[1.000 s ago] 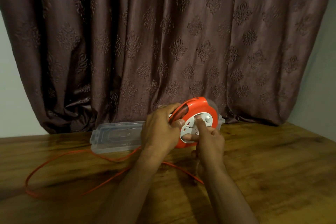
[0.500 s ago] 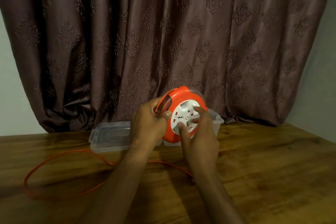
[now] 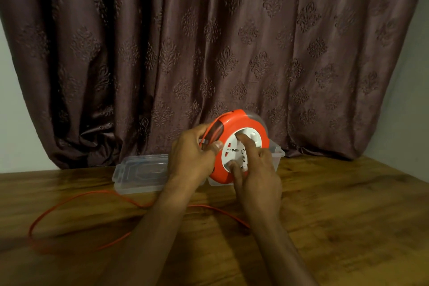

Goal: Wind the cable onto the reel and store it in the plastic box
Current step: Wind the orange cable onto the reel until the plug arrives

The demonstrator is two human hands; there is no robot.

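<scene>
Step in hand: I judge this to be the winding itself; I am turning the white socket disc (image 3: 241, 153) inside the orange reel (image 3: 236, 148) to draw in the cable (image 3: 76, 199).
Doing it well: I want the reel body kept from turning while only the disc goes round, with the cable fed in through the slot on the reel's left edge so that it lays evenly rather than bunching.
Slack: much of the cable lies in a wide loop on the table (image 3: 348, 216) to the near left, so I judge that plenty of winding is left; I should watch that the loop does not snag or kink as it comes in.
Left hand (image 3: 191, 158): it grips the reel's left rim, fingers curled over the edge, thumb pressed on the orange front by the slot.
Right hand (image 3: 257, 169): its fingers are bent onto the white disc, index fingertip high on it and thumb low, pinching it to turn; the wrist sits low and near.
Reel position: held upright above the table, just in front of the plastic box (image 3: 277, 153).
Lid (image 3: 139, 173): lies flat to the left of the box, so the box is open.
Next call: I judge that only a fully wound reel should go into the box.
</scene>
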